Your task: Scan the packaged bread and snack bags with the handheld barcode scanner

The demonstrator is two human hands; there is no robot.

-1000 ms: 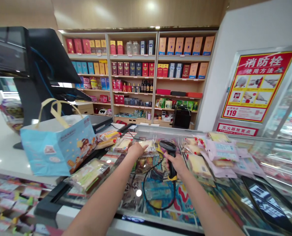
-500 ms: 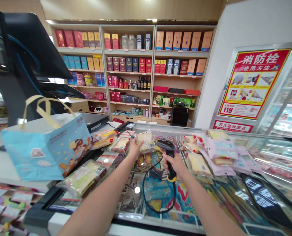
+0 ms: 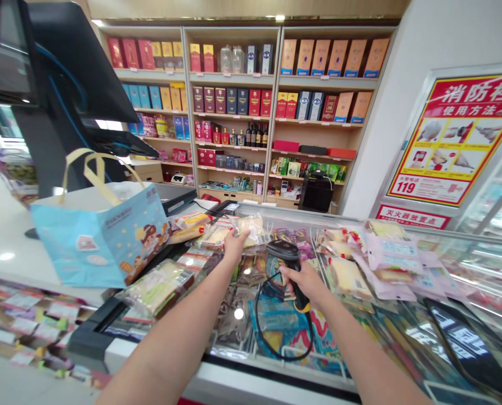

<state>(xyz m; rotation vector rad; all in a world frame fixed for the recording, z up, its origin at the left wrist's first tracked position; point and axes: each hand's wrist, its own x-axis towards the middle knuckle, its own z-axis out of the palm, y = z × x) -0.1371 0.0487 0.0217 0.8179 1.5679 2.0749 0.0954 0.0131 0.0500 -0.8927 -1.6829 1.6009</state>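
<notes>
Right hand (image 3: 305, 279) closed round a corded barcode scanner (image 3: 295, 264), its head angled toward a wrapped packet (image 3: 247, 229). Left hand (image 3: 235, 247) grips the packet, raised above the glass freezer lid (image 3: 479, 264). Blue bag (image 3: 101, 236) stands on the surface (image 3: 6, 256) at left; shelves (image 3: 327, 81) of boxes lie beyond.

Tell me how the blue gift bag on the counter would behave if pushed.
The blue gift bag is probably light and floppy: its sides look thin and its cream handles droop loosely. It would likely slide or tip, since it sits on a smooth, glossy counter.
</notes>
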